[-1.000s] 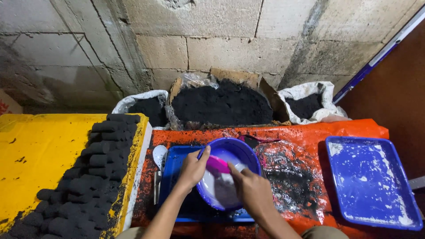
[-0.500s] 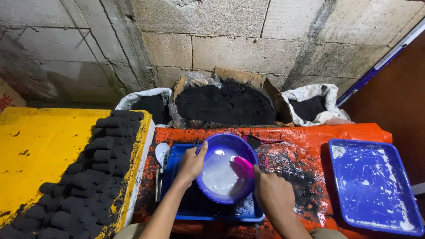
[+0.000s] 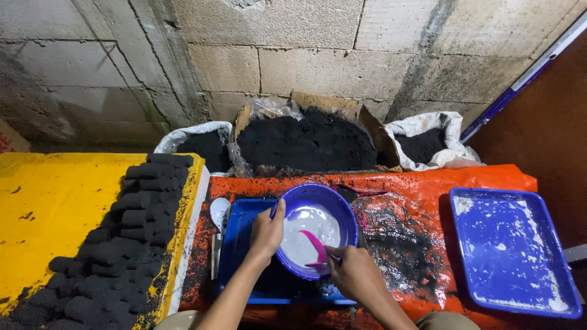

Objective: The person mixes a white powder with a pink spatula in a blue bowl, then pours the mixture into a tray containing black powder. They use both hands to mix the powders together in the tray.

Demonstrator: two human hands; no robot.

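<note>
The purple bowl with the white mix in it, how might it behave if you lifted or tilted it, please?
The purple bowl looks like thin plastic, so probably light, perhaps flexing. Its white liquid would likely slosh toward the low side. The left hand steadies its rim, suggesting it tips easily.

A round purple bowl (image 3: 315, 229) holding white paste sits tilted at lower centre of the frame, a pink spoon (image 3: 316, 244) dipped in it.

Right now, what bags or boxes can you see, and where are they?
Cardboard box: middle, against the wall; brown, open, plastic-lined, heaped with black powder.
Left sack: left of the box; white, open, black powder inside.
Right sack: right of the box; white, open, black powder inside.
No labels, signs or screens show.
</note>
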